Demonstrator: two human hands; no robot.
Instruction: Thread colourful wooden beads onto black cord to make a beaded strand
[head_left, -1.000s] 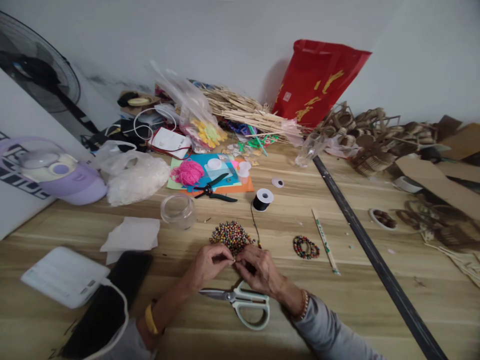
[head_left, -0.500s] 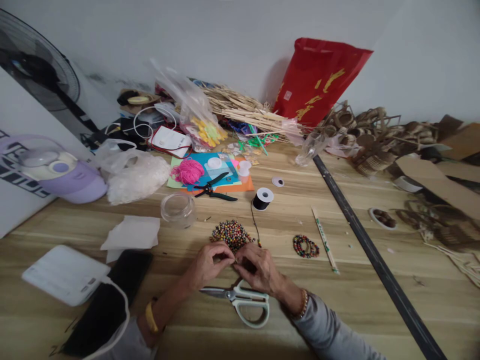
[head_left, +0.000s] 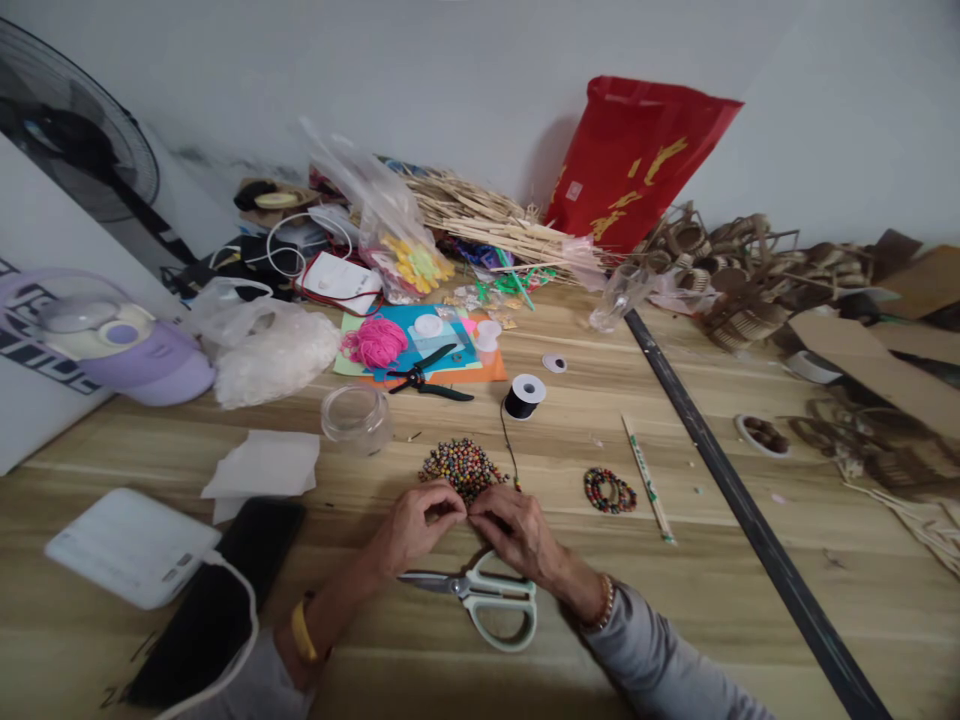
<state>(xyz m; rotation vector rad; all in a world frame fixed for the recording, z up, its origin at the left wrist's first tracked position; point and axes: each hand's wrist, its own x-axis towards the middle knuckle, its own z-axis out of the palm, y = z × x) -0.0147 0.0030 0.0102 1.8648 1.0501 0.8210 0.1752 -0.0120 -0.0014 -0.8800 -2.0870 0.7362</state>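
Observation:
My left hand [head_left: 414, 523] and my right hand [head_left: 516, 528] meet fingertip to fingertip at the near edge of a pile of small coloured beads [head_left: 460, 466] on the wooden table [head_left: 675, 620]. Both hands are pinched closed; what sits between the fingers is too small to make out. A thin black cord runs from my right hand up to a black thread spool [head_left: 524, 396]. Pale green scissors [head_left: 480, 595] lie just under my hands. A finished bead bracelet [head_left: 610, 491] rests to the right.
A glass jar [head_left: 357, 420], black pliers [head_left: 427, 379] on coloured paper, pink yarn [head_left: 375, 343], white tissue [head_left: 262, 468], a white device [head_left: 131, 548], a chopstick [head_left: 648, 480], a long dark bar [head_left: 742, 510], a red bag [head_left: 634, 160] and woven clutter at the right.
My hands have crept slightly up toward the bead pile, fingertips still pressed together. Nothing else on the table has moved.

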